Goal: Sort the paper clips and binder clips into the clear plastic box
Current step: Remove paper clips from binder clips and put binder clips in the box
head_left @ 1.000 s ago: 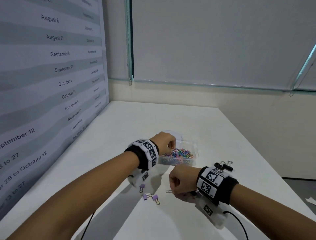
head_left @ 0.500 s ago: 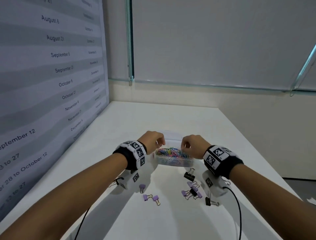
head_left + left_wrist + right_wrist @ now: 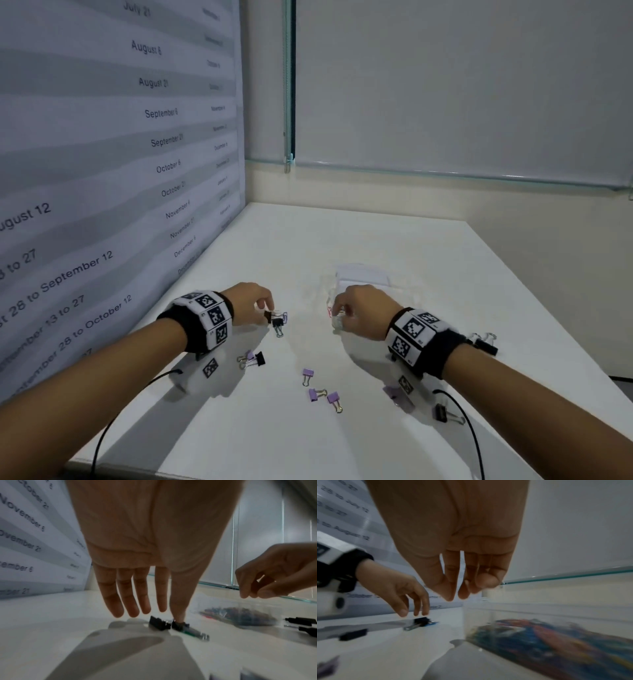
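Note:
The clear plastic box [image 3: 539, 613] holds a heap of coloured paper clips [image 3: 556, 637], also seen in the left wrist view as paper clips [image 3: 240, 614]. In the head view my right hand [image 3: 337, 313] hovers over the box's left end and hides most of it. Its fingertips [image 3: 450, 596] are bunched together with nothing visible between them. My left hand [image 3: 269, 306] is left of the box, fingers straight and pointing down. Its thumb tip touches a black binder clip [image 3: 179, 626]; a second black clip [image 3: 158, 624] lies beside it on the table.
Loose binder clips lie on the white table [image 3: 274, 445]: three purple ones [image 3: 317, 394] in the middle, a black and purple pair [image 3: 253, 359] under my left wrist, and black ones [image 3: 445, 413] near my right wrist. The box lid [image 3: 363, 277] lies behind the box. A printed wall borders the left.
My left hand has left the box and come down to the left onto the black binder clips. My right hand went from the table up to the box and stays over it.

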A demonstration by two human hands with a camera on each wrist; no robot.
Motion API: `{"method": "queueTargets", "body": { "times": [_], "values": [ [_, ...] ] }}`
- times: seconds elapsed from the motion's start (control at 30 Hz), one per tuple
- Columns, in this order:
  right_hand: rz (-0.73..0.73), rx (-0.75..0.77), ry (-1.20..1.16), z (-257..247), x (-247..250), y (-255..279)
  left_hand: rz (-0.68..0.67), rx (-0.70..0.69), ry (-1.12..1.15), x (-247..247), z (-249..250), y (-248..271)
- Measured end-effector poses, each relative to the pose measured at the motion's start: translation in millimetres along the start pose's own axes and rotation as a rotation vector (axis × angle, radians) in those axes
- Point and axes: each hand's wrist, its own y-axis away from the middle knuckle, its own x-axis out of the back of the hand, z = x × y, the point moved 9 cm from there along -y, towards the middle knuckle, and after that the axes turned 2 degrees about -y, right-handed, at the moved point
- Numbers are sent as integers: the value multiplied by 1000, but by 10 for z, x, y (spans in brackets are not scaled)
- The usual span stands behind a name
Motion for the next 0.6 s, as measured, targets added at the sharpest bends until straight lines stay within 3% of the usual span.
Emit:
{"method": "queueTargets", "body": {
  "times": [0.2, 0.37, 0.5, 0.6],
  "values": [
    [-178, 116, 116, -442, -393, -230, -53, -32, -50, -220, 12, 90],
    [-333, 116, 260, -603, -676, -395, -142, -65, -132, -286, 45, 201],
    [-365, 160, 321, -573, -759, -351, -42, -55, -89, -210, -42, 150],
    [-293, 181, 197, -529, -638, -192, 38, -93, -18, -109, 57, 80]
  ]
}}
